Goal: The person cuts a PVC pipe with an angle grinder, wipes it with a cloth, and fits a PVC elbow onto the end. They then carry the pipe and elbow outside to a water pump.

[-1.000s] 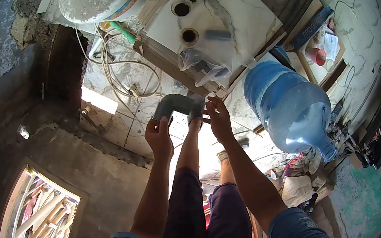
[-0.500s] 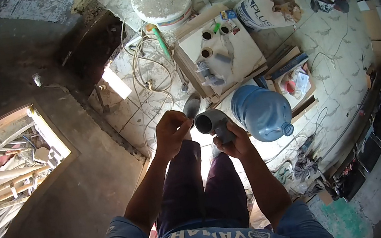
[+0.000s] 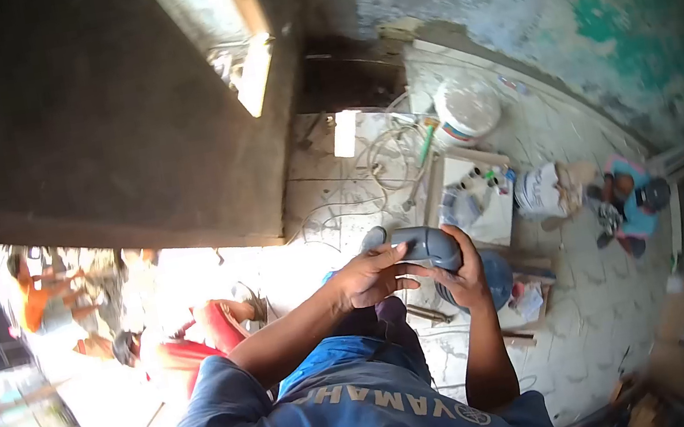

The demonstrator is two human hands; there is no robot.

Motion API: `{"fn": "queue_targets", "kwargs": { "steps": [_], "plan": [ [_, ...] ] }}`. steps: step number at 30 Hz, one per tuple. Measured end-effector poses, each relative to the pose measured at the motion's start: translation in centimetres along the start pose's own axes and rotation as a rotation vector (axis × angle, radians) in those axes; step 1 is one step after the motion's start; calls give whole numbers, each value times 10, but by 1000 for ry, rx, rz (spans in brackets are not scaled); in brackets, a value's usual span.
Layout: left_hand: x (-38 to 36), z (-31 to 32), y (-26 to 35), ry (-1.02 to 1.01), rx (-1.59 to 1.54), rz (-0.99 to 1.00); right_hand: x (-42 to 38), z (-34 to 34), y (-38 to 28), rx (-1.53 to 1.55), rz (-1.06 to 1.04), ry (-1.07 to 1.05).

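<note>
A grey plastic pipe elbow (image 3: 429, 243) is held up in front of my body, above my legs. My right hand (image 3: 466, 276) wraps around its bend from the right side. From the left, my left hand (image 3: 370, 277) grips the other end, with the thumb on top and fingers beneath. Behind my right hand stands a large blue water jug (image 3: 500, 278), partly hidden by it. Farther off, several short pipe pieces rest on a white tile-topped surface (image 3: 495, 220), alongside a clear plastic bag (image 3: 459, 206).
A lidded white bucket (image 3: 469, 108), a coiled hose (image 3: 382, 158) and a printed sack (image 3: 538, 190) stand beyond. One person in blue (image 3: 631, 199) crouches at right. Another in red (image 3: 189, 349) is low at left, and one in orange (image 3: 37, 296) is farther out.
My view has swung left, bringing the opening and two people into sight. My left hand has come onto the elbow, which has turned so its open end no longer faces me.
</note>
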State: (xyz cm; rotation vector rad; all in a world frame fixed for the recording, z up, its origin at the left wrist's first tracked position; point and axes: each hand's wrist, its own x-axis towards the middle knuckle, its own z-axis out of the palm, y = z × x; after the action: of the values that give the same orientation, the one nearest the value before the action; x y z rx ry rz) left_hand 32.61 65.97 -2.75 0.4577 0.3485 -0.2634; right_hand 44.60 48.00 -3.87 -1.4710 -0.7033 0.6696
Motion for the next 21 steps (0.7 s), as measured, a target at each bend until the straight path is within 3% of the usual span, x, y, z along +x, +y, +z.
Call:
{"fn": "queue_targets", "kwargs": {
  "steps": [1, 5, 6, 8, 10, 12, 13, 15, 17, 18, 19, 21],
  "plan": [
    [-22, -5, -6, 59, -117, 40, 0, 9, -11, -264, -53, -81],
    [-93, -32, -39, 372, -158, 196, -10, 71, -22, -613, -293, -347],
    [-110, -37, -42, 391, -192, 261, -15, 88, -23, -613, -346, -427],
    [-135, -52, -55, 774, -448, 294, -26, 111, -14, -573, -436, -538],
    [-165, -86, -76, 861, -439, 528, -33, 132, -5, -529, -353, -598],
    [-192, -132, -105, 1016, -168, 604, -27, 156, -1, -502, -332, -637],
    [-210, -154, -124, 1118, 241, 586, -20, 170, -3, -530, -276, -682],
    [-244, -167, -155, 1179, 835, 769, -2, 196, -5, -564, -232, -748],
    [-287, -169, -183, 1143, 1185, 180, 13, 218, -5, -658, -214, -780],
    [-303, -177, -202, 1049, 1138, 34, 23, 226, 0, -667, -171, -782],
    [-316, -185, -223, 947, 1090, -109, 30, 235, 1, -669, -182, -793],
    [-339, -194, -245, 1140, 668, -104, 47, 252, 4, -538, -129, -618]
  ]
}}
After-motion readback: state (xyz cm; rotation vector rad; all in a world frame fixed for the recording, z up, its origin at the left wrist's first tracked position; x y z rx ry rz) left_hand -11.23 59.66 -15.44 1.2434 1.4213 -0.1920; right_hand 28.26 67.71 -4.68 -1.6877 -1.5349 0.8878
